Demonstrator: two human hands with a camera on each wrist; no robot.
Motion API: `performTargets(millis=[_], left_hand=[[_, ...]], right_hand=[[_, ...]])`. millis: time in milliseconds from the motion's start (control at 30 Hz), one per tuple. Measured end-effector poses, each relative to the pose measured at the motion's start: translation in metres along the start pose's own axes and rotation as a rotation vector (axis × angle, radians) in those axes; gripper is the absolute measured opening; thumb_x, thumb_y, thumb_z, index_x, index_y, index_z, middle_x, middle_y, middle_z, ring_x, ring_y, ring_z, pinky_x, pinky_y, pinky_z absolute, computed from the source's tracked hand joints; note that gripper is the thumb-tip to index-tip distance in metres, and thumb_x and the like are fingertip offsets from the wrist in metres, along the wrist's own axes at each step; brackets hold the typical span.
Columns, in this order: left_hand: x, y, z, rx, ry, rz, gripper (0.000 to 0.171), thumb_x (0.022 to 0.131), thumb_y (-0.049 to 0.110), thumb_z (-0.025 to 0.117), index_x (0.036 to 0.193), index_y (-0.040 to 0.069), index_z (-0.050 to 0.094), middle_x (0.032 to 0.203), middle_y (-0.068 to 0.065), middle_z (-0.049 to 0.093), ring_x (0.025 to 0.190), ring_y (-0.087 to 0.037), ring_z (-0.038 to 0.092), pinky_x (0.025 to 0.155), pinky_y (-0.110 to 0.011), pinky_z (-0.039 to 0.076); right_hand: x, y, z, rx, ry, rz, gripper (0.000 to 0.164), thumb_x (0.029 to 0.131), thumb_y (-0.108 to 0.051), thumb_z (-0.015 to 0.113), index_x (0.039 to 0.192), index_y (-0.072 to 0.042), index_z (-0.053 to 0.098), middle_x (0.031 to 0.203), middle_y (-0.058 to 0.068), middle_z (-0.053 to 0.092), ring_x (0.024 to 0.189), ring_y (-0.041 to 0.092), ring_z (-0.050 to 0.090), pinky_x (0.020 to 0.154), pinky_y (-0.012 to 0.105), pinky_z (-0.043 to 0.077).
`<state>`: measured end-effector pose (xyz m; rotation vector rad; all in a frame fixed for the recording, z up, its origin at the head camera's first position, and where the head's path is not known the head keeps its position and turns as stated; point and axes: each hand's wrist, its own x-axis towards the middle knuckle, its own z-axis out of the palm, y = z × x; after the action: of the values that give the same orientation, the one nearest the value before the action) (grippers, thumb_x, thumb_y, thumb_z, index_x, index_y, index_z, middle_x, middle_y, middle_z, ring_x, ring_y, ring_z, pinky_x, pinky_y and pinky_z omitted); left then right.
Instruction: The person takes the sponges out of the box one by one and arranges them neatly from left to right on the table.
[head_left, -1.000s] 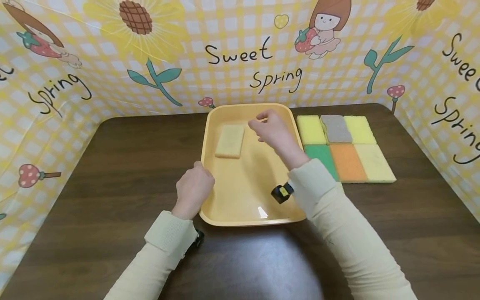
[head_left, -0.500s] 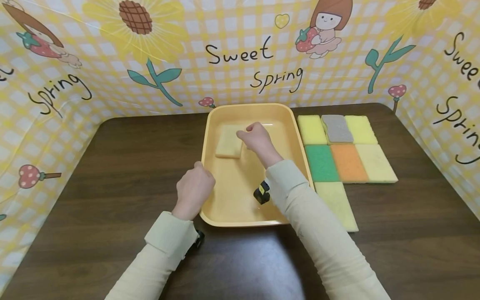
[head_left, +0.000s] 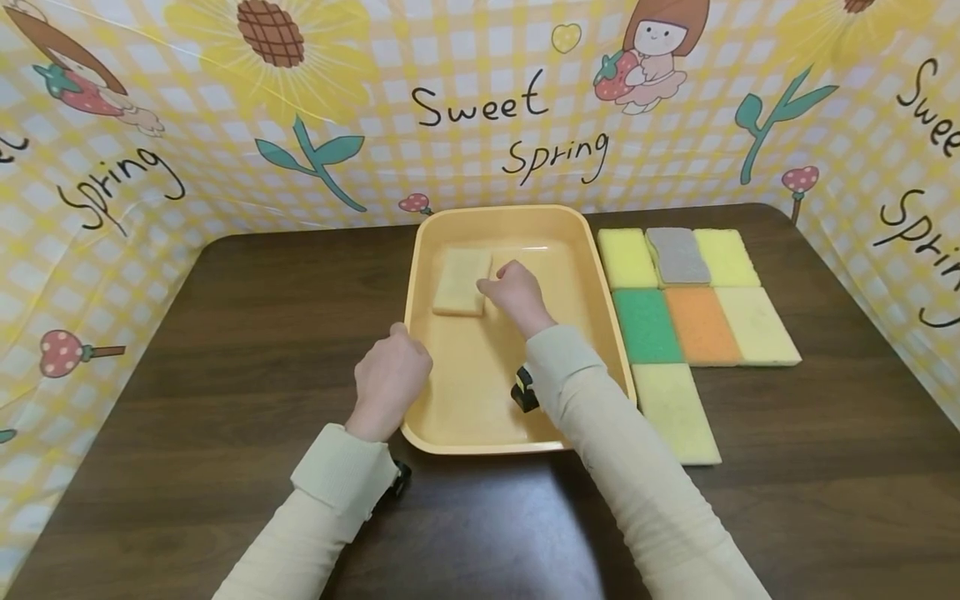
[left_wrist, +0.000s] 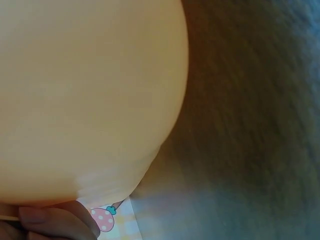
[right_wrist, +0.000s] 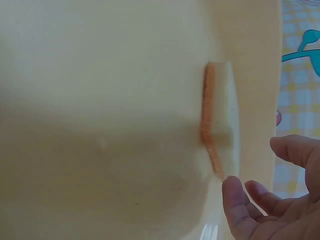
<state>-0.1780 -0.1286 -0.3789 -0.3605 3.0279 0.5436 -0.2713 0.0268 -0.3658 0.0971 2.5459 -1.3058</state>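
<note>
A pale yellow sponge [head_left: 459, 282] lies flat in the yellow plastic tray [head_left: 465, 400], toward its far left corner. From the side, in the right wrist view, the sponge [right_wrist: 230, 110] shows an orange layer under the pale one. My right hand [head_left: 516, 298] is over the tray at the sponge's right edge. Its thumb and fingers [right_wrist: 237, 200] stand apart with nothing between them; a fingertip is at the sponge's end, but contact is unclear. With my left hand [head_left: 392, 375] I grip the tray's left rim, the thumb [left_wrist: 35, 215] showing at the edge.
Right of the tray, several sponges lie edge to edge on the dark wooden table [head_left: 262, 350], among them a grey one [head_left: 678, 256], a green one [head_left: 648, 327], an orange one [head_left: 702, 327] and a pale one [head_left: 677, 412] nearest me. A patterned cloth [head_left: 480, 125] rises behind.
My right hand has moved left and toward me, from the far right part of the tray to the sponge's right edge. My left hand stays on the rim.
</note>
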Motion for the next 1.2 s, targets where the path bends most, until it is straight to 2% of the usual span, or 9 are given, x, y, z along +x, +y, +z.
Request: performTargets(millis=[133, 267, 433, 533, 633, 733, 833, 1067, 1200], left_hand=[[0.0, 0.0, 0.0, 0.001, -0.006, 0.0, 0.026, 0.093, 0.017, 0.033, 0.096, -0.002, 0.051, 0.081, -0.025, 0.065, 0.073, -0.038, 0.065, 0.06, -0.05, 0.049], [0.0, 0.0, -0.001, 0.001, -0.009, 0.004, 0.026, 0.093, 0.016, 0.034, 0.096, -0.002, 0.051, 0.081, -0.024, 0.064, 0.072, -0.037, 0.065, 0.059, -0.049, 0.048], [0.0, 0.0, -0.001, 0.002, -0.013, 0.004, 0.025, 0.094, 0.016, 0.034, 0.095, -0.002, 0.051, 0.078, -0.023, 0.063, 0.069, -0.036, 0.064, 0.055, -0.046, 0.047], [0.0, 0.0, -0.001, 0.001, -0.013, 0.005, 0.025, 0.094, 0.016, 0.034, 0.095, -0.002, 0.051, 0.078, -0.023, 0.063, 0.069, -0.036, 0.064, 0.056, -0.047, 0.047], [0.0, 0.0, -0.001, -0.001, -0.009, 0.008, 0.025, 0.093, 0.016, 0.034, 0.094, -0.002, 0.051, 0.079, -0.023, 0.064, 0.07, -0.036, 0.065, 0.058, -0.048, 0.048], [0.0, 0.0, -0.001, -0.002, -0.01, 0.01, 0.025, 0.093, 0.017, 0.034, 0.095, -0.002, 0.051, 0.079, -0.023, 0.064, 0.071, -0.036, 0.065, 0.059, -0.049, 0.049], [0.0, 0.001, -0.001, 0.003, -0.017, 0.008, 0.026, 0.093, 0.017, 0.034, 0.097, -0.002, 0.051, 0.081, -0.023, 0.064, 0.071, -0.036, 0.065, 0.06, -0.049, 0.049], [0.0, 0.001, -0.001, 0.01, -0.021, 0.004, 0.027, 0.094, 0.018, 0.034, 0.099, -0.002, 0.051, 0.081, -0.023, 0.064, 0.071, -0.035, 0.065, 0.059, -0.048, 0.049], [0.001, 0.0, -0.001, 0.014, -0.017, 0.008, 0.026, 0.094, 0.017, 0.034, 0.098, -0.002, 0.051, 0.08, -0.023, 0.064, 0.071, -0.036, 0.065, 0.058, -0.048, 0.048]], right_hand=[[0.001, 0.002, 0.006, -0.081, -0.008, -0.004, 0.035, 0.094, -0.03, 0.057, 0.109, 0.001, 0.051, 0.104, 0.01, 0.056, 0.086, 0.02, 0.048, 0.081, 0.031, 0.044], [0.002, 0.002, 0.011, -0.158, 0.001, -0.011, 0.031, 0.093, -0.033, 0.058, 0.084, -0.007, 0.043, 0.078, 0.002, 0.04, 0.067, 0.015, 0.037, 0.06, 0.025, 0.032], [0.004, 0.0, 0.016, -0.187, -0.003, 0.023, 0.033, 0.094, -0.037, 0.058, 0.088, -0.005, 0.05, 0.071, 0.001, 0.04, 0.06, 0.013, 0.038, 0.052, 0.023, 0.031], [0.008, 0.001, 0.02, -0.237, 0.013, 0.039, 0.042, 0.093, -0.043, 0.057, 0.1, -0.001, 0.056, 0.073, 0.003, 0.049, 0.059, 0.013, 0.043, 0.051, 0.023, 0.034], [0.011, 0.002, 0.025, -0.295, 0.037, 0.039, 0.053, 0.093, -0.048, 0.055, 0.112, 0.002, 0.056, 0.091, 0.011, 0.062, 0.072, 0.019, 0.058, 0.06, 0.029, 0.048], [0.013, 0.002, 0.029, -0.315, 0.049, 0.033, 0.058, 0.093, -0.05, 0.054, 0.119, 0.002, 0.053, 0.113, 0.018, 0.062, 0.09, 0.025, 0.063, 0.074, 0.037, 0.053], [0.014, 0.002, 0.031, -0.314, 0.051, 0.029, 0.059, 0.093, -0.049, 0.054, 0.122, 0.002, 0.052, 0.121, 0.019, 0.059, 0.097, 0.027, 0.063, 0.08, 0.039, 0.053], [0.014, 0.002, 0.032, -0.339, 0.054, 0.029, 0.057, 0.093, -0.048, 0.054, 0.121, 0.002, 0.053, 0.121, 0.018, 0.057, 0.094, 0.026, 0.062, 0.076, 0.037, 0.053], [0.013, 0.005, 0.029, -0.29, 0.054, 0.026, 0.044, 0.095, -0.041, 0.056, 0.111, 0.0, 0.056, 0.103, 0.012, 0.061, 0.078, 0.02, 0.056, 0.065, 0.03, 0.047]])
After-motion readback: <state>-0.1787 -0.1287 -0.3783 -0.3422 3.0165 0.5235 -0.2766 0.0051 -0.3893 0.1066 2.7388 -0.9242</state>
